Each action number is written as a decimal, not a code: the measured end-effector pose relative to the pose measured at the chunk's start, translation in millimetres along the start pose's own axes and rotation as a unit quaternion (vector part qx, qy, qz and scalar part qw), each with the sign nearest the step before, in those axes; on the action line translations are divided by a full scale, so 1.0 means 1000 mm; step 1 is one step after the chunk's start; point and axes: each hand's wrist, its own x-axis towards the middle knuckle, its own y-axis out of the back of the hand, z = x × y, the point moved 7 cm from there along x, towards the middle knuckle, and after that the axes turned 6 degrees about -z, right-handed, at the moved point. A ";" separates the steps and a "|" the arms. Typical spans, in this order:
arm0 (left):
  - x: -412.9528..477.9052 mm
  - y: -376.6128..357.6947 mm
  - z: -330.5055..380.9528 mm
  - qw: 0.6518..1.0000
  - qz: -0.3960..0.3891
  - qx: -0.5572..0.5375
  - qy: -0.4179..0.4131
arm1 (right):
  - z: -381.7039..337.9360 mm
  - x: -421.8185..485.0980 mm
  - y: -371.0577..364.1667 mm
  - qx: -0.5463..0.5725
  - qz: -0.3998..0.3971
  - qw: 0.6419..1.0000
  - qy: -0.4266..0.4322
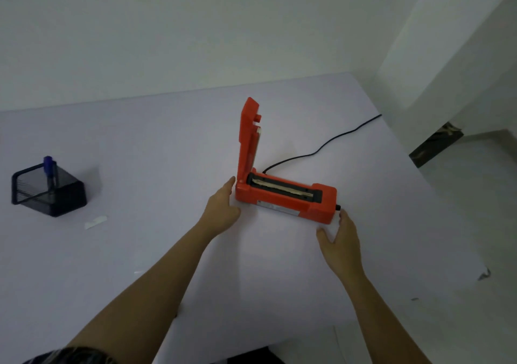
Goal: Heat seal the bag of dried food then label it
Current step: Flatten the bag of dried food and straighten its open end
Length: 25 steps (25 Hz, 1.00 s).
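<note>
An orange heat sealer (285, 200) stands on the white table (156, 145), its lid arm (248, 137) raised upright at the left end. The sealing strip lies bare along the base. My left hand (223, 209) is flat beside the sealer's left end, fingertips touching or almost touching it. My right hand (340, 237) is spread just below the right end, near the small black knob (338, 207). Neither hand holds anything. No bag of dried food is in view.
A black mesh pen holder (49, 191) with a blue marker (49, 170) stands at the left. A small white label strip (95, 222) lies near it. The sealer's black cord (330, 141) runs back right to the table edge.
</note>
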 end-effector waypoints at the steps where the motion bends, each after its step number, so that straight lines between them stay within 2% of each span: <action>1: -0.005 0.009 0.000 1.000 0.017 0.003 -0.004 | -0.005 -0.004 0.007 0.005 0.036 0.999 -0.001; 3: -0.025 0.033 -0.007 0.998 0.065 0.003 -0.022 | -0.020 -0.018 0.010 0.025 0.085 0.996 0.025; 4: -0.038 0.046 -0.015 0.996 0.090 0.003 -0.027 | -0.027 -0.025 0.002 0.037 0.075 0.996 0.038; 6: -0.069 0.074 -0.044 0.989 0.150 -0.010 -0.006 | -0.043 -0.039 -0.038 0.044 -0.011 0.998 0.051; 9: -0.119 0.111 -0.110 0.964 0.236 -0.055 0.107 | -0.063 -0.062 -0.126 -0.001 -0.178 0.983 0.041; 12: -0.148 0.121 -0.164 0.945 0.241 -0.056 0.214 | -0.084 -0.080 -0.198 -0.058 -0.277 0.959 0.016; 16: -0.148 0.102 -0.191 0.948 0.179 -0.058 0.257 | -0.104 -0.083 -0.244 -0.116 -0.287 0.951 -0.015; 21: -0.140 0.091 -0.189 0.945 0.195 -0.076 0.251 | -0.112 -0.086 -0.260 -0.130 -0.279 0.950 -0.050; 25: -0.141 0.089 -0.196 0.940 0.207 -0.113 0.247 | -0.106 -0.087 -0.268 -0.091 -0.281 0.953 -0.066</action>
